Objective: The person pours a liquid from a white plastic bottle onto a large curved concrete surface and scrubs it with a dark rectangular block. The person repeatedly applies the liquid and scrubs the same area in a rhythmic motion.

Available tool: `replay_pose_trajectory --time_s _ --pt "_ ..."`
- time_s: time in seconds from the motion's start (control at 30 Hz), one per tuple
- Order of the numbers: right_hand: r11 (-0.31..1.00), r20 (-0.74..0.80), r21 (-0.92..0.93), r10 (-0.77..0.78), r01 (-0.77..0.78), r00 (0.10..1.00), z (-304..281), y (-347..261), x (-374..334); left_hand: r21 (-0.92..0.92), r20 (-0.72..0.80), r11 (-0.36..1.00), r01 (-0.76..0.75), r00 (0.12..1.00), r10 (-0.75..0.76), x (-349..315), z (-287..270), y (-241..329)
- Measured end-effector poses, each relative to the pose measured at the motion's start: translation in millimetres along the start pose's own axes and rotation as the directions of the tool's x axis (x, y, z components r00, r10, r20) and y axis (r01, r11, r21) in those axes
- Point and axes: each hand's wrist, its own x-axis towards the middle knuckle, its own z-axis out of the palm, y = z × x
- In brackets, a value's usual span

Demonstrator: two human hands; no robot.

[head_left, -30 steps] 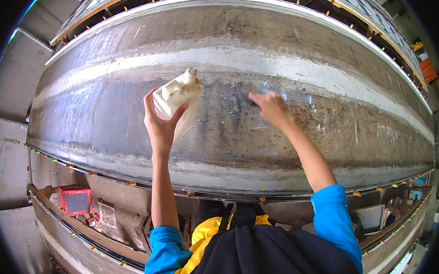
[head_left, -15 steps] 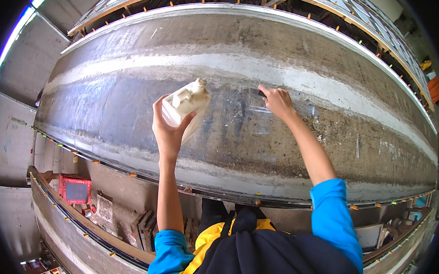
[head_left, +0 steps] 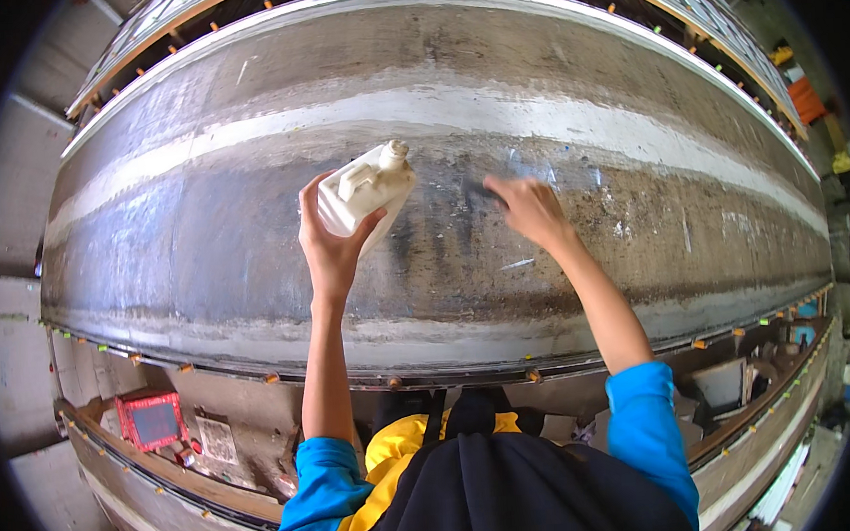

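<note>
My left hand (head_left: 326,242) is wrapped round a white plastic jug (head_left: 363,184), thumb on the near side and fingers on the far side. The jug is held tilted over the long work table (head_left: 221,233), with its neck pointing to the far right. To the right of it, my right hand (head_left: 536,212) is closed on a small dark flat tool (head_left: 482,189). Motion blurs the tool and the fingertips, so its exact kind is unclear. The tool is close over the stained dark middle of the table; I cannot tell whether it touches.
Orange pegs line the table's near rail (head_left: 393,383) and far edge. Behind me runs another long bench (head_left: 167,481). A red-framed screen (head_left: 152,421) lies low on the left. Wooden-framed panels (head_left: 182,23) stand beyond the far edge.
My right hand and the dark tool have moved left, toward the jug. The jug stays in my left hand at nearly the same tilt. The whole view has turned slightly.
</note>
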Motion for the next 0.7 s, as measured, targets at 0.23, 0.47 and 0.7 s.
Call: replay_pose_trajectory --time_s 0.23,0.47,0.7 --pt "0.990 -0.205 -0.007 -0.137 0.139 0.969 36.9 -80.4 -77.1 -0.097 0.124 0.995 -0.011 0.992 0.023 20.7 -8.1 -25.6" --pt "0.770 -0.075 0.078 0.638 -0.633 0.766 -13.4 -66.6 -89.1 -0.130 0.252 0.991 -0.025 0.966 0.057 33.3 -18.0 -24.9" --pt "0.917 -0.244 -0.124 0.343 -0.380 0.907 32.8 -167.9 -98.8 -0.138 0.259 0.990 -0.025 0.964 0.061 34.3 -24.6 -40.0"
